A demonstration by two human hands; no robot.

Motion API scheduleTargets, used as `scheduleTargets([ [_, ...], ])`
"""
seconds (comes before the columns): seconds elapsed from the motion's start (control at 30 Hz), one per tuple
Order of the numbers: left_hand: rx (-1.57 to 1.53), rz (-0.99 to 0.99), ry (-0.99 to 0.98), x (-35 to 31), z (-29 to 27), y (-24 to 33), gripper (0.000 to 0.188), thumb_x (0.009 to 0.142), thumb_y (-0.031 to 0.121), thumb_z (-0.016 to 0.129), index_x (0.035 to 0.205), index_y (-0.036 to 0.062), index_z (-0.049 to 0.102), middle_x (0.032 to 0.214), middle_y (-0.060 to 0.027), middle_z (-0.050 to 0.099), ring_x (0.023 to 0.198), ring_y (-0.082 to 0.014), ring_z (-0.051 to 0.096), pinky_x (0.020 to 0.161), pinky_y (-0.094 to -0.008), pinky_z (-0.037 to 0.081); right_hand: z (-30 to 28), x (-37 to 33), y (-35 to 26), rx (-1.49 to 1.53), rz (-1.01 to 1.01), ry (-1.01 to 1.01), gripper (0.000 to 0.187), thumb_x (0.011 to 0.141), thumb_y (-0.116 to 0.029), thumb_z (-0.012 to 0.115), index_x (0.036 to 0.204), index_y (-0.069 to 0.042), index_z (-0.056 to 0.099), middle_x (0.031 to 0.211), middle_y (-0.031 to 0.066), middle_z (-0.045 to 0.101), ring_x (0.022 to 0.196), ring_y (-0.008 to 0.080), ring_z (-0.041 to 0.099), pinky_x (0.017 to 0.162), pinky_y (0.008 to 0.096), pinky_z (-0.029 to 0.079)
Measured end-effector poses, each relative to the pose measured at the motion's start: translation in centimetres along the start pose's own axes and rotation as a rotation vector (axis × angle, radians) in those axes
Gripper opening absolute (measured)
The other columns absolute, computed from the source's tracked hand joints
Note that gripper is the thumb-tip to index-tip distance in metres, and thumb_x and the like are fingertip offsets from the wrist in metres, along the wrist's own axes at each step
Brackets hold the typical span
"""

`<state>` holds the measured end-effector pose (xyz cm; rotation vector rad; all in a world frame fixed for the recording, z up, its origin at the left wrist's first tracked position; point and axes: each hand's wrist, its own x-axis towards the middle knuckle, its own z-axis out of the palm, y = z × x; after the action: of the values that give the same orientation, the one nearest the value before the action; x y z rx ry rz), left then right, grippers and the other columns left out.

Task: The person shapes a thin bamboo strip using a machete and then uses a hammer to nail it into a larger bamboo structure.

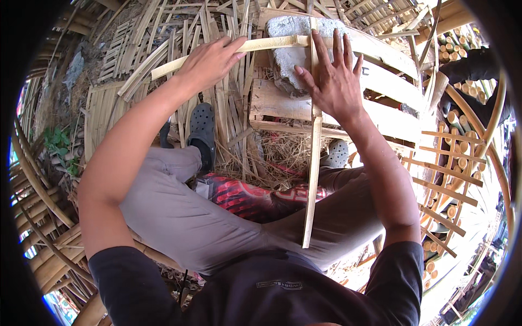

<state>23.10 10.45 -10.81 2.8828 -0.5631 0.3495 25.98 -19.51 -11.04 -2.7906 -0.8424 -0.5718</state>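
My left hand (213, 63) is closed around a pale bamboo strip (272, 43), which runs crosswise in front of me. This strip's right part lies over a rough grey concrete block (288, 64). A second bamboo strip (312, 179) crosses it on the block and extends back toward me, its near end above my lap. On that second strip and the block lies my right hand (338, 81), palm down with fingers spread. Some of the strip under the right palm is hidden.
The block rests on a low platform of wooden planks (288, 101). Split bamboo pieces (223, 108) litter the ground to the left. A bamboo lattice (448, 179) stands at right, near stacked bamboo poles (462, 119). A red patterned sack (239, 198) lies between my legs.
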Motion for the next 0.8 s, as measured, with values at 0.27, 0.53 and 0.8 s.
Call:
scheduleTargets([
  [0.27,-0.007,-0.046,-0.048,0.3,-0.7,0.1,0.039,0.106,0.037,0.047,0.134,0.0127,0.057,0.105,-0.0192,0.064,0.093,-0.0401,0.067,0.082,-0.0501,0.056,-1.1,-0.8,0.0,-0.046,-0.081,0.008,0.073,0.100,-0.060,0.045,0.149,-0.007,0.043,0.156,0.0283,0.033,0.149,0.0459,0.024,0.114,0.0705,0.022],
  [0.53,-0.024,-0.021,-0.011,-0.2,-0.6,-0.9,0.041,0.105,0.041,0.048,0.134,0.0146,0.060,0.107,-0.0187,0.066,0.092,-0.0394,0.068,0.081,-0.0482,0.057,-7.8,-2.1,-0.7,0.316,0.034,-0.056,0.048,0.096,-0.043,0.064,0.117,0.000,0.060,0.102,0.0235,0.067,0.093,0.0382,0.068,0.076,0.0467,0.055],
  [0.8,-0.025,-0.036,-0.045,-0.4,-0.8,-1.9,0.042,0.104,0.041,0.050,0.136,0.0156,0.061,0.115,-0.0184,0.066,0.099,-0.0388,0.067,0.087,-0.0483,0.055,-9.3,-5.4,1.1,0.797,0.389,-0.865,0.058,0.092,-0.043,0.073,0.123,0.005,0.062,0.102,0.0248,0.074,0.091,0.0321,0.074,0.083,0.0423,0.055],
])
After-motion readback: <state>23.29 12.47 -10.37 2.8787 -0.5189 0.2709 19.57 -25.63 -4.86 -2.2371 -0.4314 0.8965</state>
